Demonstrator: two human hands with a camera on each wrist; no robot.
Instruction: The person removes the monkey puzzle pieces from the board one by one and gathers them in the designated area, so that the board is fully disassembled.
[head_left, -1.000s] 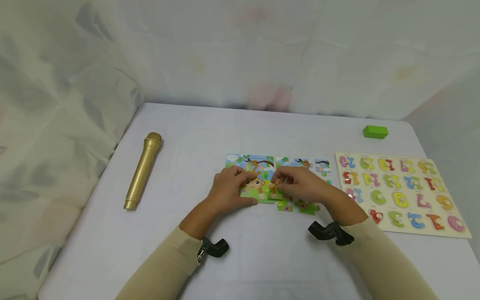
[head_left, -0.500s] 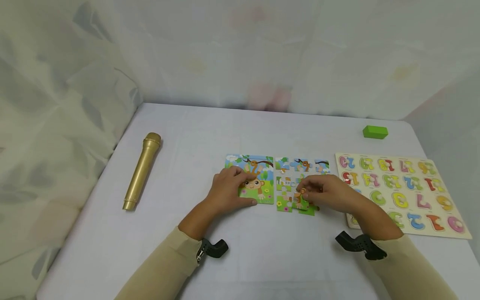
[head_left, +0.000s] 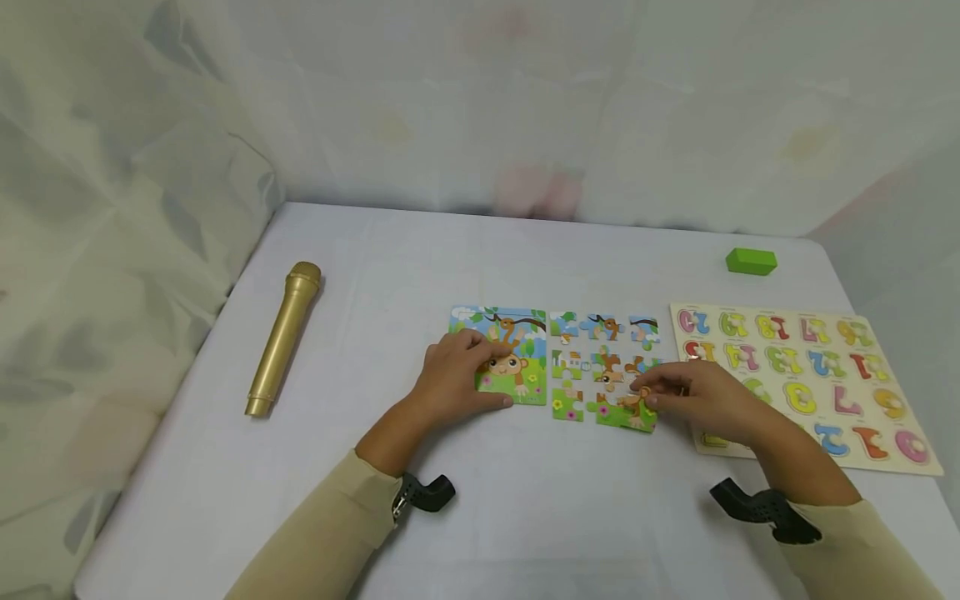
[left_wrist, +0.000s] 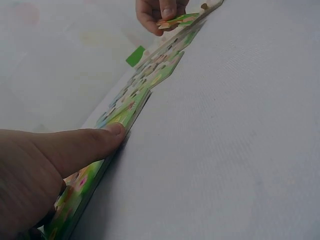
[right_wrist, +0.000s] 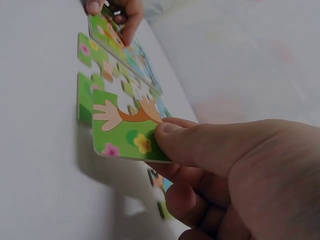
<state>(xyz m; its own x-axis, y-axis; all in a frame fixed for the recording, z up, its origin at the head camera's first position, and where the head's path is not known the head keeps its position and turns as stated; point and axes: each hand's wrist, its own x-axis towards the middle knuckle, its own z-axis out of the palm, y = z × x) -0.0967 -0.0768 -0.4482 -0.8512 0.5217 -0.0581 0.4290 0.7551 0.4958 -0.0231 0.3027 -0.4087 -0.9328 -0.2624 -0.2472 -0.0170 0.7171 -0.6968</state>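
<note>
My left hand [head_left: 453, 375] holds the left part of a monkey picture puzzle board [head_left: 532, 379]; its thumb [left_wrist: 102, 142] lies along the near edge and the index finger reaches over the picture. Between thumb and fingers my right hand [head_left: 705, 400] pinches a green corner puzzle piece [right_wrist: 130, 132], printed with a monkey's hand and flowers. That piece is raised and tilted over the lower right of the loose puzzle pieces [head_left: 568, 404], which lie spread in rows right of the board. Part of the board's picture is hidden under my left hand.
A cream number puzzle board [head_left: 802, 367] lies at the right, partly under my right forearm. Behind it sits a green block [head_left: 752, 261]. A gold microphone [head_left: 283, 342] lies at the left of the white-covered table [head_left: 390, 275].
My right hand has carried the puzzle piece rightward, away from the board and across to the lower right of the loose pieces. My left hand has stayed on the board.
</note>
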